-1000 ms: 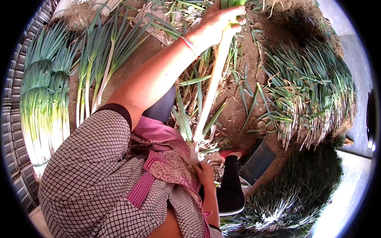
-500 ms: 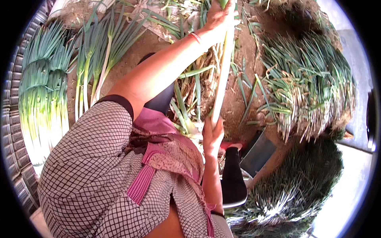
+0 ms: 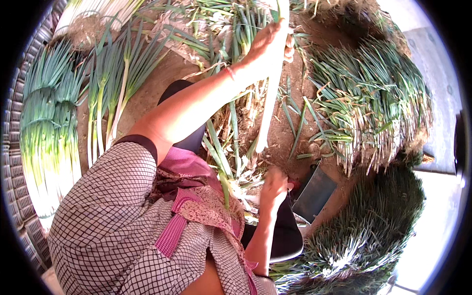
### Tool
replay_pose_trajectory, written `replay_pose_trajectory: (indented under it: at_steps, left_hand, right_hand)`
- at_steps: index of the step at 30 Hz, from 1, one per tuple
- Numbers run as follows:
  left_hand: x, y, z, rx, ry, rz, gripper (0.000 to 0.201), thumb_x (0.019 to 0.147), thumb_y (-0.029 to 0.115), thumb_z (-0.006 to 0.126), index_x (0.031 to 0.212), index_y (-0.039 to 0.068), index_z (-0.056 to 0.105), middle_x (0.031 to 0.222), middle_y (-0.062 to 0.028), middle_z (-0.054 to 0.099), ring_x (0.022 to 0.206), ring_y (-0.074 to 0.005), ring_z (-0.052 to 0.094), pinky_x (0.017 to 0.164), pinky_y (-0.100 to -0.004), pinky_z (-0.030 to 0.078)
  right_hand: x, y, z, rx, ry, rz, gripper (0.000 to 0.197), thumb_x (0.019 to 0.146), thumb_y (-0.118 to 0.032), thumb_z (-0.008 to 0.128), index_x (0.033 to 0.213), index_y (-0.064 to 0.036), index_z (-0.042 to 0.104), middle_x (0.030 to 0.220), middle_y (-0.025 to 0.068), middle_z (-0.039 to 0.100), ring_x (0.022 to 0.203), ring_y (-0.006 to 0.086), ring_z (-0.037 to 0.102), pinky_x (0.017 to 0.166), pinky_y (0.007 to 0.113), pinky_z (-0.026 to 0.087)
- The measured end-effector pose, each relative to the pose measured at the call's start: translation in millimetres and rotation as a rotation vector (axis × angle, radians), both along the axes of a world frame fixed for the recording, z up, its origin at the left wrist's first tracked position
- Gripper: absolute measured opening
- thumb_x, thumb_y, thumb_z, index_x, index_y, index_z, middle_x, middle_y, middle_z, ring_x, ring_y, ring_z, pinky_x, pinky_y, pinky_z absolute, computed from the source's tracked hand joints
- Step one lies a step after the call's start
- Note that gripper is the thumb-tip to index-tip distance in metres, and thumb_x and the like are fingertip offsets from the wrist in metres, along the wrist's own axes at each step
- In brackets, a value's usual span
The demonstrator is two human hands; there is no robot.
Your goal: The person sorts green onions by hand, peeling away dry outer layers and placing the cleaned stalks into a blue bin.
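A long scallion [image 3: 269, 110] runs through my left hand [image 3: 269, 46], whose fingers are wrapped round its upper part. Its pale white stalk slants down toward me, and the lower end hangs free above the trimmings. Below that end is my right hand [image 3: 274, 187], apart from the stalk, with its fingers curled in. Whatever those fingers may hold is hidden. Just right of this hand stands a dark flat metal plate [image 3: 316, 194], with something red beside it. Loose leaves and peeled scraps [image 3: 236, 169] lie between my legs.
Trimmed scallions [image 3: 51, 142] are stacked at the left against plastic crates [image 3: 15, 182]. Several loose scallions [image 3: 105, 93] lie beside them. Large heaps of untrimmed scallions [image 3: 373, 103] fill the right side, with another dark green heap [image 3: 364, 231] nearer me. Leaf scraps litter the brown ground.
My right hand has let go of the scallion's lower end and moved down and right, toward the metal plate. My left hand has come slightly nearer with the stalk still in it.
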State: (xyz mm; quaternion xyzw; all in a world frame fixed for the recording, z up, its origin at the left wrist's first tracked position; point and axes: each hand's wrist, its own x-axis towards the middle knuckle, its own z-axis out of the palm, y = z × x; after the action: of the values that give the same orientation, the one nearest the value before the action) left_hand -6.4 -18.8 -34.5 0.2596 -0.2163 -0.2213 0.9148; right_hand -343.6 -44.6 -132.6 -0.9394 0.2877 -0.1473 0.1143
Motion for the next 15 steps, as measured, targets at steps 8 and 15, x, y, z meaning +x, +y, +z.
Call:
replay_pose_trajectory:
  at_steps: [8,15]
  left_hand:
    - [-32.5,-0.1,18.0,-0.020,0.051,-0.179,0.039,0.091,0.049,0.046,0.087,0.011,0.048,0.063,0.0058,0.033,0.055,-0.0090,0.037,0.060,-0.0336,0.045]
    - [-18.5,10.3,15.3,-0.030,0.015,-0.266,0.050,0.089,0.058,0.039,0.086,0.009,0.049,0.063,0.0059,0.029,0.055,-0.0092,0.035,0.077,-0.0450,0.049]
  right_hand:
    - [167.6,6.6,83.1,0.485,-0.630,0.001,0.032,0.082,-0.020,0.068,0.102,-0.0001,0.055,0.090,0.0117,0.062,0.079,0.0201,0.059,0.075,0.032,0.047]
    - [158.6,-4.7,68.0,1.033,-0.834,0.156,0.008,0.088,-0.009,0.058,0.087,-0.0010,0.060,0.075,0.0039,0.064,0.067,0.0072,0.058,0.057,0.021,0.045]
